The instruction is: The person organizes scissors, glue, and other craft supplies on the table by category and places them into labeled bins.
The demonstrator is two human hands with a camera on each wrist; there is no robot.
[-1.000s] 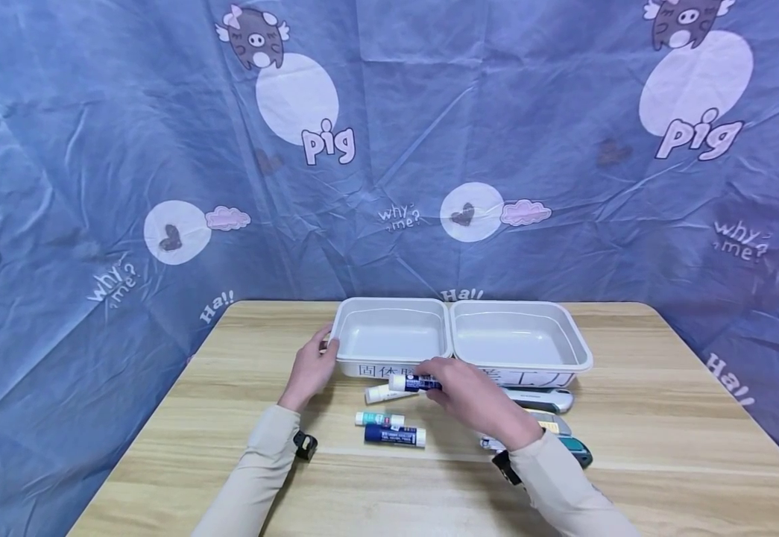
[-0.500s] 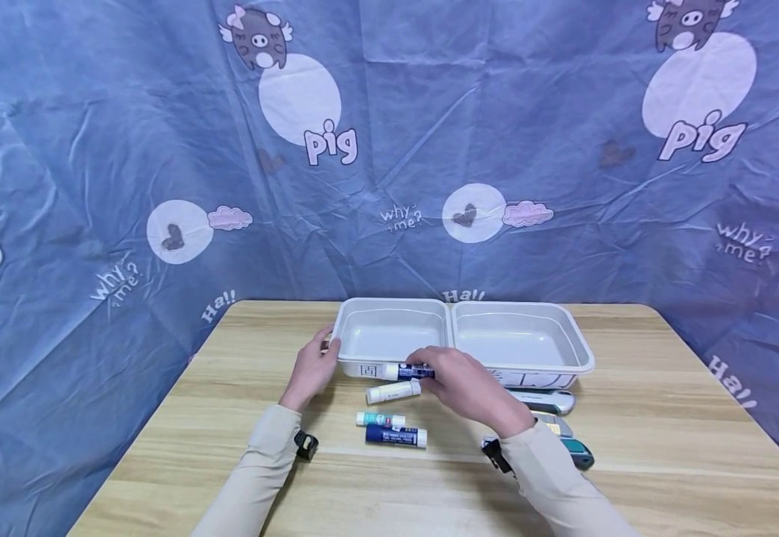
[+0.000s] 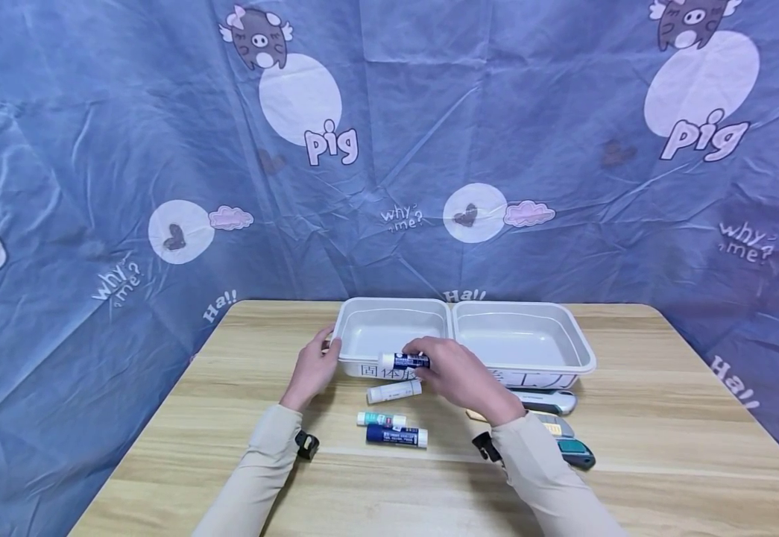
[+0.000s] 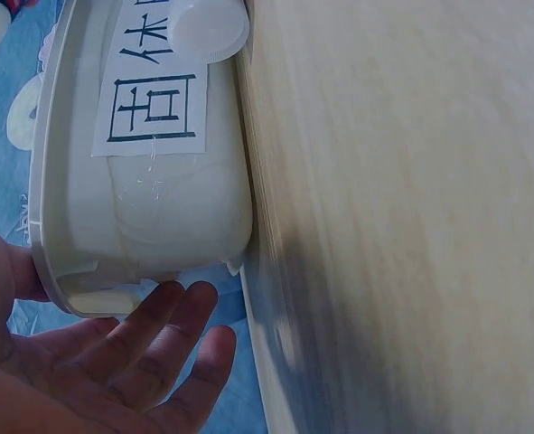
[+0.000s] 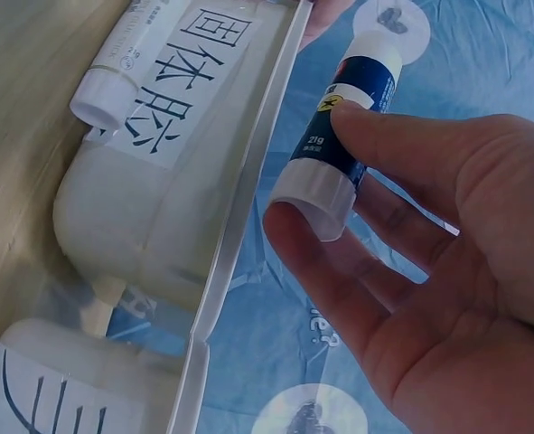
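Observation:
In the head view my right hand (image 3: 458,374) holds a dark blue glue stick (image 3: 411,361) with white ends, above the front rim of the left white plastic bin (image 3: 355,367). The right wrist view shows thumb and fingers pinching that glue stick (image 5: 339,122). My left hand (image 3: 311,369) grips the bin's left end, thumb at the rim and fingers against the outer wall in the left wrist view. A white glue stick (image 3: 394,391) lies in front of this bin. Nearer lie a teal-and-white glue stick (image 3: 381,420) and a larger dark blue one (image 3: 396,436).
A second white bin (image 3: 580,350) stands against the first on the right; both carry labels in front. Several utility knives lie before it, among them a grey one (image 3: 550,401) and a green one (image 3: 575,451), partly behind the right forearm. A blue printed cloth (image 3: 389,149) hangs behind the table.
My right hand has raised the dark blue glue stick and moved it slightly left and away, from in front of the left bin to its front rim. The left hand stays in place.

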